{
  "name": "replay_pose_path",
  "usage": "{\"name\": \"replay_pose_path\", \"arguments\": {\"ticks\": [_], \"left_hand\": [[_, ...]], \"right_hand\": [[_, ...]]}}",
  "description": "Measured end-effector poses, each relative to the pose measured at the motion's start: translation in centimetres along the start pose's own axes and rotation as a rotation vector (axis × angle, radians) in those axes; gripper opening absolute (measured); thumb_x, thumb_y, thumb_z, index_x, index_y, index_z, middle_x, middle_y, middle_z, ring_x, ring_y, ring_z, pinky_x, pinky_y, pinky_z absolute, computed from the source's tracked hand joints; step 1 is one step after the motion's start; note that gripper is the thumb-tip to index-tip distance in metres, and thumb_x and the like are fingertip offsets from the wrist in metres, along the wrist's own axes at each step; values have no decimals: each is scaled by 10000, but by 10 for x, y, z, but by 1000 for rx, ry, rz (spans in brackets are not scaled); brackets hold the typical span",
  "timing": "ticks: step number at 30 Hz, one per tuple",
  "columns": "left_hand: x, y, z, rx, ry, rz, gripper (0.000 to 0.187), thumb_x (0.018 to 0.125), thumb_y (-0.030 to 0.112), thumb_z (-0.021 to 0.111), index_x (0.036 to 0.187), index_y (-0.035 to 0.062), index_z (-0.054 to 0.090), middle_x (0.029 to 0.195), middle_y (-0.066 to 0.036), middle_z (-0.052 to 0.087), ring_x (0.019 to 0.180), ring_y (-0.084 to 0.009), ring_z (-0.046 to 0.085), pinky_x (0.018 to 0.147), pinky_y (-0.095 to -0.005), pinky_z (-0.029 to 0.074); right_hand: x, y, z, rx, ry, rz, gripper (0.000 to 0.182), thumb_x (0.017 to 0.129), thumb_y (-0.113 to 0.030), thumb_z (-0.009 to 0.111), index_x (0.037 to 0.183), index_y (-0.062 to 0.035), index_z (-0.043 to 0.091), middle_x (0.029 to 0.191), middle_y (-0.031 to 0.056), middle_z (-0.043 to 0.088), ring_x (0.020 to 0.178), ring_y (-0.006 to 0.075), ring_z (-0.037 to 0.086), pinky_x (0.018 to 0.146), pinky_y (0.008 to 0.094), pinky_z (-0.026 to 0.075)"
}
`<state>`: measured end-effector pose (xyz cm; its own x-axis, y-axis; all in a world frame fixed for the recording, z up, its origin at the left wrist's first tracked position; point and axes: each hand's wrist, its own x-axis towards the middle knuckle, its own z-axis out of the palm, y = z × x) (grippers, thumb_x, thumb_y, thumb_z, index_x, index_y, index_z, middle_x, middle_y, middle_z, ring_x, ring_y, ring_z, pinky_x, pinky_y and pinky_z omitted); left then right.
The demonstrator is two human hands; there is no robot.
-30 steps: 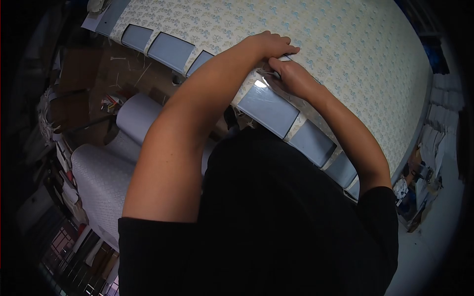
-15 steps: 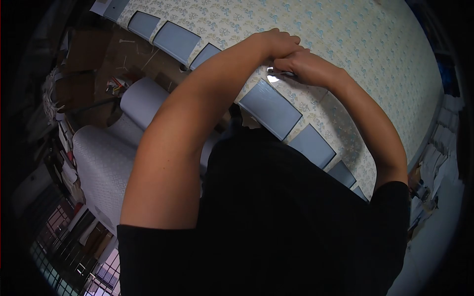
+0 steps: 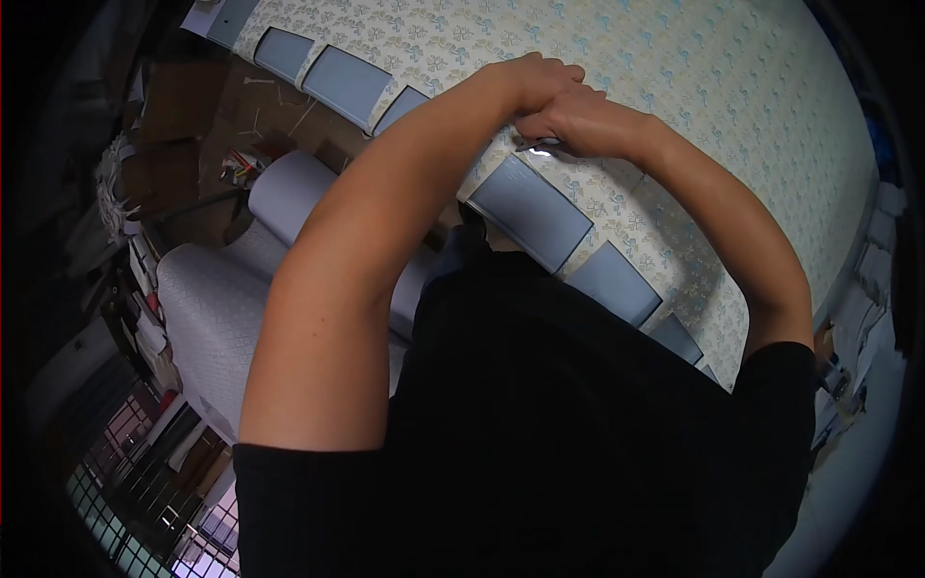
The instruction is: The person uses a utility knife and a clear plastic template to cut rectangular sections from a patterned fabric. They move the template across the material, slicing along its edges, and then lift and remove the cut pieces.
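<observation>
A large cream patterned sheet [image 3: 732, 106] spreads over the work surface, with grey-blue rectangular patches [image 3: 533, 212] in a row along its near edge. My left hand [image 3: 546, 82] rests on the sheet with its fingers curled in; what they hold, if anything, is hidden. Close against it, my right hand [image 3: 593, 121] is closed around a small shiny metal tool [image 3: 542, 150]. Most of the tool is covered by the fingers, so I cannot tell its kind. Its exposed end lies just above the corner of one grey-blue patch.
Rolls of pale quilted material [image 3: 207, 299] stand to the left of my body. Beyond them are brown cardboard pieces [image 3: 178, 101] and bundled white cords [image 3: 114, 183]. Stacked papers [image 3: 872, 279] line the right side. A window grille [image 3: 135, 520] shows at lower left.
My right hand has shifted slightly left, closer against my left hand, and the metal tool has turned a little. The left hand stays nearly in place. The whole view has shifted slightly.
</observation>
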<state>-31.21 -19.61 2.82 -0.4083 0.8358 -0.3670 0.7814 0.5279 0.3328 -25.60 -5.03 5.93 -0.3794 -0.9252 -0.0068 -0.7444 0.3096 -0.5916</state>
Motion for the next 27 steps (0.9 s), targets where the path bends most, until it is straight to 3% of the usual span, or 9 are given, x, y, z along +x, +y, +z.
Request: {"name": "replay_pose_path", "arguments": {"ticks": [2,4,11,13,14,17,21,23,27], "left_hand": [[0,-2,4,35,16,22,495,952,300,576,1444,351,552,1328,-57,626,1218,-313,627,1048,-473,471],[0,1,3,113,24,25,669,937,270,579,1571,406,415,1256,-36,610,1168,-279,624,957,-429,520],[-5,12,-4,156,-4,58,629,922,240,636,1524,339,482,1331,-51,624,1225,-286,626,1003,-452,504],[-4,11,-3,250,110,153,645,880,190,657,1507,169,507,1216,-65,643,1174,-270,625,966,-410,503],[-2,11,0,255,101,184,645,880,190,657,1507,169,507,1216,-65,643,1174,-270,625,966,-410,503],[12,6,14,384,322,368,556,769,277,777,1241,30,617,1093,-73,680,1080,-247,629,920,-372,468],[17,26,-9,502,157,492,629,685,328,870,1188,40,624,1088,-104,671,1077,-267,620,911,-359,456],[25,30,-14,484,36,419,777,573,356,956,1196,34,622,1088,-119,666,1097,-289,611,912,-364,447],[35,32,-21,456,2,518,839,528,367,993,1205,40,621,1112,-123,664,1104,-288,609,915,-394,449]], "right_hand": [[-1,3,5,32,16,-7,22,897,-65,659,888,-85,658,804,109,667,772,299,660,713,409,504],[-3,3,10,63,34,-13,16,900,-68,658,894,-81,651,817,111,674,780,309,662,713,410,504],[-25,-4,30,224,115,183,81,922,-76,706,974,-59,646,922,103,719,885,314,695,781,419,550],[-33,-9,40,246,192,252,103,925,-90,718,1001,-62,654,941,102,722,901,317,697,796,421,561],[-37,-15,45,251,245,295,118,927,-101,719,1024,-69,660,965,103,723,908,321,699,799,422,568],[-41,-38,58,277,343,450,154,917,-111,730,1059,-73,685,1014,113,723,917,325,704,806,419,578],[-31,-74,78,322,559,714,144,897,-123,736,1015,-55,691,962,126,710,888,346,692,776,434,561],[-18,-95,81,329,701,866,160,881,-91,752,1018,-40,688,975,141,717,893,348,698,767,416,563],[26,-128,87,299,910,1145,151,882,-69,754,1001,-29,671,958,150,723,881,356,704,751,418,560]]}}
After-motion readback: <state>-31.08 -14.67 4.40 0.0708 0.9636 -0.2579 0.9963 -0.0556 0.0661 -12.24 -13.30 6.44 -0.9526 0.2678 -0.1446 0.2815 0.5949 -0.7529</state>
